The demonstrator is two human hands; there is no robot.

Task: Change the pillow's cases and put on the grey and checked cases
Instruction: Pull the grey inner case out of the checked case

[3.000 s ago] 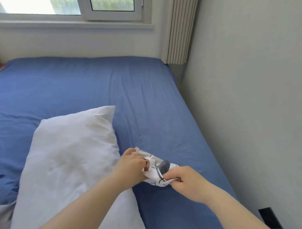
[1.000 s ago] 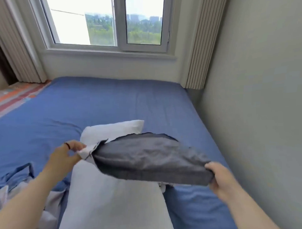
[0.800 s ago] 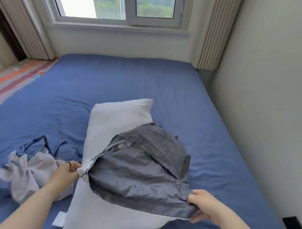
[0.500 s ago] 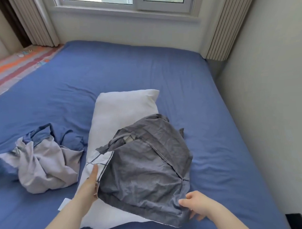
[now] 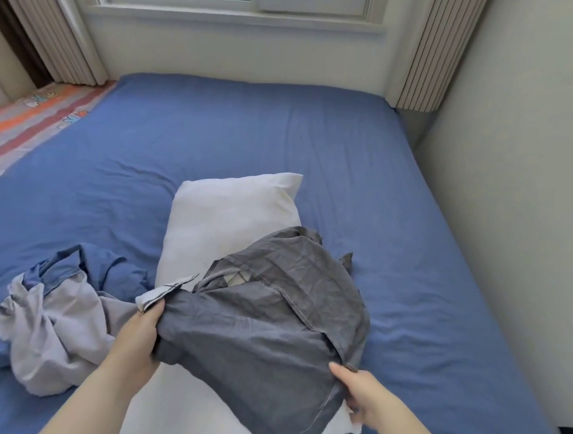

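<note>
On the blue sheet (image 5: 341, 143) a bare white pillow (image 5: 230, 215) lies with its long axis running from the person toward the window, far end angled slightly right. Grey case (image 5: 266, 331) is draped, crumpled, over the pillow's near half. Left hand (image 5: 136, 332): fingers curled tight round the case's bunched left edge, beside a white checked flap (image 5: 166, 287) pointing far-right. Right hand (image 5: 362, 392): thumb on top of the near right corner, pinching it; fingers below mostly hidden. The held edge runs across the pillow, left-far to right-near. Crumpled blue-and-lilac case (image 5: 55, 322) lies left of the pillow.
</note>
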